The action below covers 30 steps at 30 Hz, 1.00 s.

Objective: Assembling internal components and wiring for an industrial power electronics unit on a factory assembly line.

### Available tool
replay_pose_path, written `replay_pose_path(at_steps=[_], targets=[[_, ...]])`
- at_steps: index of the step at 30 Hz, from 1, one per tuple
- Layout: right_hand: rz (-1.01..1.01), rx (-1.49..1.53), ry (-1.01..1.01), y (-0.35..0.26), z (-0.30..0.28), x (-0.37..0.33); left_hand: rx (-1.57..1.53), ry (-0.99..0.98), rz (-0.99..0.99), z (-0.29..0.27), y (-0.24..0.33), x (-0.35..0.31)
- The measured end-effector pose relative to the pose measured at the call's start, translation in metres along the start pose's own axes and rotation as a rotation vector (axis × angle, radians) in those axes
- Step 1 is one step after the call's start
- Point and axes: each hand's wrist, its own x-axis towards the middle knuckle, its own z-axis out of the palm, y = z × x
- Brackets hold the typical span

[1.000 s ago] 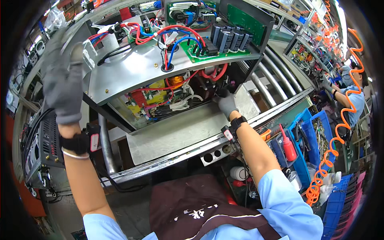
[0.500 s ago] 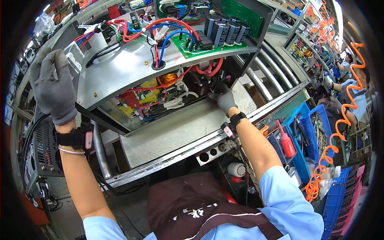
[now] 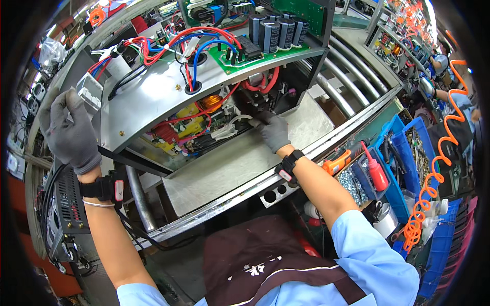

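An open metal chassis (image 3: 148, 86) stands in front of me, its near side open onto wires, yellow parts and a copper coil (image 3: 210, 103). My right hand (image 3: 274, 133), in a grey glove, reaches to the lower opening beside white and black cables (image 3: 224, 132). Its fingers are bent together at the dark parts inside; what they grip is hidden. At the chassis's left end, my gloved left hand (image 3: 73, 132) is raised with fingers loosely bent and thumb apart. Beside its fingertips is a clear-and-white plastic part (image 3: 89, 93). I see nothing held in that hand.
On the chassis top sit a green circuit board (image 3: 265, 58), several large capacitors (image 3: 269, 36) and red and blue wires. A metal plate (image 3: 204, 186) lies beneath, over rollers (image 3: 352, 76). Rightward are blue bins (image 3: 393, 168), a red bottle (image 3: 376, 173) and an orange coiled hose (image 3: 434, 173).
My right hand has shifted left along the opening, and its fingers show more clearly. The left hand stays by the plastic part. The whole view has turned slightly.
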Motion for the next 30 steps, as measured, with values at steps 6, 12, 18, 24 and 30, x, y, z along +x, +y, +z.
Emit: replay_pose_path(at_steps=[6, 12, 18, 24, 30], targets=[[-0.203, -0.286, 0.077, 0.011, 0.011, 0.006, -0.001, 0.027, -0.016, 0.005, 0.001, 0.0], [-0.316, -0.433, -0.097, 0.0, -0.004, 0.012, -0.033, 0.007, -0.016, 0.003, 0.003, 0.002], [-0.511, -0.439, -0.099, -0.006, 0.005, 0.024, -0.008, -0.014, -0.059, 0.0, 0.004, -0.003], [-0.472, -0.424, -0.033, -0.005, 0.016, 0.025, -0.047, 0.018, -0.135, -0.003, 0.011, 0.001], [-0.145, -0.131, 0.105, -0.003, 0.017, -0.003, -0.021, -0.002, -0.075, 0.001, 0.011, 0.0]])
